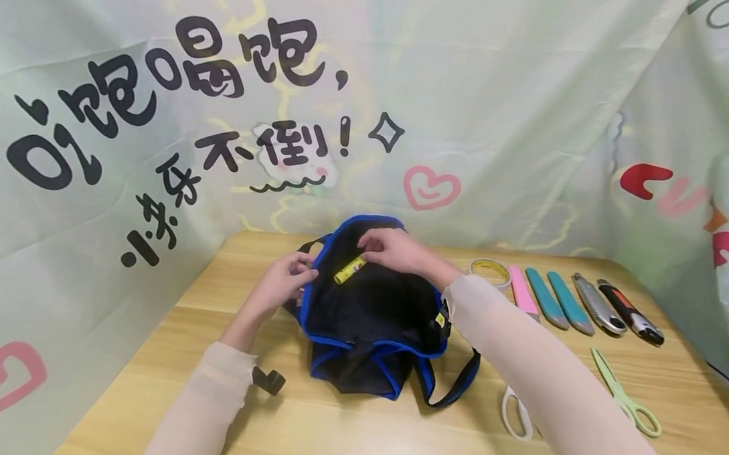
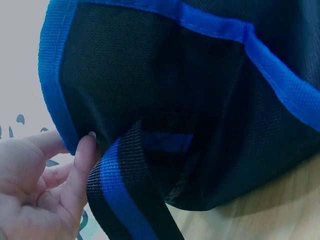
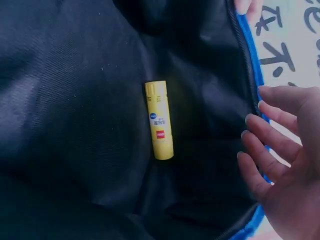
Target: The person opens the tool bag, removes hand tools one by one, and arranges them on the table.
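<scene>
A black bag [image 1: 373, 315] with blue trim stands on the table, its mouth facing up. My left hand [image 1: 284, 278] pinches the bag's left rim between thumb and fingers, and the left wrist view shows this hand [image 2: 50, 185] beside a black and blue strap [image 2: 122, 185]. Inside the bag lies a yellow glue stick [image 3: 160, 122], apart from my right hand [image 3: 290, 150], whose fingers are spread loosely near the zippered rim. From the head view, the right hand [image 1: 396, 250] is over the bag's mouth, just by the glue stick [image 1: 349, 270].
On the right of the table [image 1: 185, 355] lie a tape roll [image 1: 491, 264], a pink cutter [image 1: 522, 290], two teal cutters [image 1: 545, 297], a grey utility knife [image 1: 597, 302], a black-and-orange one [image 1: 629, 312] and green scissors [image 1: 621, 390]. White scissor handles [image 1: 517, 413] show beside my right sleeve.
</scene>
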`<state>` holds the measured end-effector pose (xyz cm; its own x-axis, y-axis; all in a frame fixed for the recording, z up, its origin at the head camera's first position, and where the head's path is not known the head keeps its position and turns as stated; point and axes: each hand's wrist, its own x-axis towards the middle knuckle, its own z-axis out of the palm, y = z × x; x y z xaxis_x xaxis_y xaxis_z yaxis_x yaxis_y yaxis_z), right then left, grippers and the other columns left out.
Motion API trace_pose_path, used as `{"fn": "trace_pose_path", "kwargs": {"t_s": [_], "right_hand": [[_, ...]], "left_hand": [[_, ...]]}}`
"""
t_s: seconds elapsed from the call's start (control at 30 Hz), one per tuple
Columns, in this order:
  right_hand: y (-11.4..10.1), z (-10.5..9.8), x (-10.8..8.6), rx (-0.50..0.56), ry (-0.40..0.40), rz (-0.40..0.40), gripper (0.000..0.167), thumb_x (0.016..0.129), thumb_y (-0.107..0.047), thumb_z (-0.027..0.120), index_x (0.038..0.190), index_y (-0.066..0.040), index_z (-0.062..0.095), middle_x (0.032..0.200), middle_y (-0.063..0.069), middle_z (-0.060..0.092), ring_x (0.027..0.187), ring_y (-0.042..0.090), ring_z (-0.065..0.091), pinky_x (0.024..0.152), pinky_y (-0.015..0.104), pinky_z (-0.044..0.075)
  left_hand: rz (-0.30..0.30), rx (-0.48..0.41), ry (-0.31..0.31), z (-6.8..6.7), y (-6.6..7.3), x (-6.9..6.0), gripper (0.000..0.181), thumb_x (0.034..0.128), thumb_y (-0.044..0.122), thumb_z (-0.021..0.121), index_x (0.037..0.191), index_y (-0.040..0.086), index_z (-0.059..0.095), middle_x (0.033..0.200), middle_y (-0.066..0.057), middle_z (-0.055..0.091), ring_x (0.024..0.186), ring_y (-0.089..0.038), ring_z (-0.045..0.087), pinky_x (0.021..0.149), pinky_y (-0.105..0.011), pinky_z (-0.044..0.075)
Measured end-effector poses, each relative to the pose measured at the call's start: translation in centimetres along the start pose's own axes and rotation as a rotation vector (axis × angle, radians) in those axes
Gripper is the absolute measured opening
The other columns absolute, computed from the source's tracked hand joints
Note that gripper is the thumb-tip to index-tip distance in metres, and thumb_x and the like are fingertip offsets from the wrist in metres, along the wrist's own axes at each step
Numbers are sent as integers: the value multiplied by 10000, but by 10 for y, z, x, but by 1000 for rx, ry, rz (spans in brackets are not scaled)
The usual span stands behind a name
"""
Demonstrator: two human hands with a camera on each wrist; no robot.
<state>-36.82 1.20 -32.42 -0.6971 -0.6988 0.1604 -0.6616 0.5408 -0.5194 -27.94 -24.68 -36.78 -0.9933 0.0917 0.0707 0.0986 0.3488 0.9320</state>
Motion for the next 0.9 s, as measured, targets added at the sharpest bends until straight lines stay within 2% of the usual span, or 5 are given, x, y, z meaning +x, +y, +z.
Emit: {"fn": "trace_pose_path", "kwargs": {"t_s": [0.23, 0.37, 0.53, 0.73, 0.9], "right_hand": [[10, 21, 20, -8, -19, 18, 272, 916, -192, 688, 1176, -113, 668, 1103, 23, 680, 988, 168, 627, 890, 333, 517], [15, 40, 28, 21, -36, 66, 286, 911, -179, 693, 1187, -109, 668, 1139, 29, 669, 1057, 211, 617, 919, 359, 503], [23, 58, 40, -7, -33, 133, 290, 917, -206, 679, 1176, -77, 671, 1120, 61, 679, 1031, 215, 627, 905, 368, 496], [34, 73, 40, 5, -74, 228, 355, 941, -243, 651, 1254, -76, 626, 1180, 101, 645, 1070, 253, 604, 906, 404, 487], [39, 81, 39, 4, -75, 244, 386, 961, -296, 621, 1284, -86, 599, 1246, 135, 614, 1146, 296, 571, 969, 438, 450]], "left_hand": [[3, -60, -19, -3, 1, 0, 356, 931, 99, 645, 1252, -30, 559, 920, -122, 574, 775, -208, 602, 647, -336, 572], [2, -58, -31, -4, -2, -1, 358, 933, 89, 637, 1259, -30, 549, 929, -122, 578, 777, -207, 613, 663, -345, 574], [16, -39, -24, -5, -1, -2, 355, 934, 100, 640, 1258, -19, 557, 951, -136, 563, 758, -223, 611, 661, -356, 573], [19, -26, -44, -2, -1, -5, 350, 943, 110, 641, 1262, -7, 558, 968, -141, 557, 773, -230, 614, 687, -379, 579], [14, -34, -50, -2, -3, -4, 357, 949, 113, 634, 1274, -5, 545, 981, -143, 549, 775, -228, 613, 685, -384, 579]]}}
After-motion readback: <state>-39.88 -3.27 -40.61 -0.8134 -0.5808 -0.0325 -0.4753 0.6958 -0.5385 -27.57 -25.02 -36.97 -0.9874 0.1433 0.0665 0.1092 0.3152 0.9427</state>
